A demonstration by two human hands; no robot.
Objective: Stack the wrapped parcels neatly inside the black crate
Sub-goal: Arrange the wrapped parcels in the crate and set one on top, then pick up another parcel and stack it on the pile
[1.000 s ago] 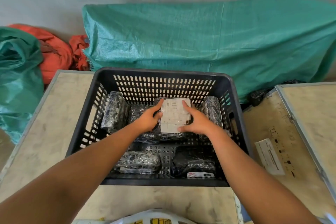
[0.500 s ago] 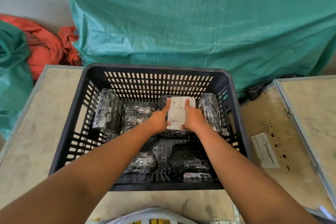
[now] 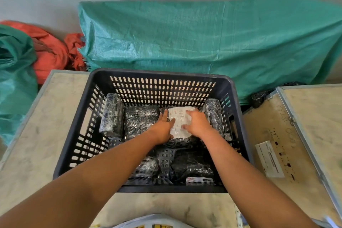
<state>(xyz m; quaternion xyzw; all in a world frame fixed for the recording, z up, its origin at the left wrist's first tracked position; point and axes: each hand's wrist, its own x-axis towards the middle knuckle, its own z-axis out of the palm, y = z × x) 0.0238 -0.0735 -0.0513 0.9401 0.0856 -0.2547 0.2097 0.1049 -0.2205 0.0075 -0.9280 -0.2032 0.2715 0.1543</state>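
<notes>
The black slotted crate sits on a pale table. Inside it, a black-wrapped parcel with a white label lies flat in the back row, right of centre. My left hand presses on its left edge and my right hand on its right edge, fingers spread over the label. Beside it lie another flat parcel and two parcels standing on edge: one at the left wall, one at the right wall. Two more wrapped parcels rest in the crate's front row, partly behind my arms.
A green tarp covers a pile behind the crate. Red and green sacks lie at the back left. A wooden case with a metal edge and paper label stands to the right. A white bag peeks in at the bottom edge.
Both hands have lowered the labelled parcel from a raised tilt down flat into the back row, between the flat parcel and the right upright one. My palms now rest over it.
</notes>
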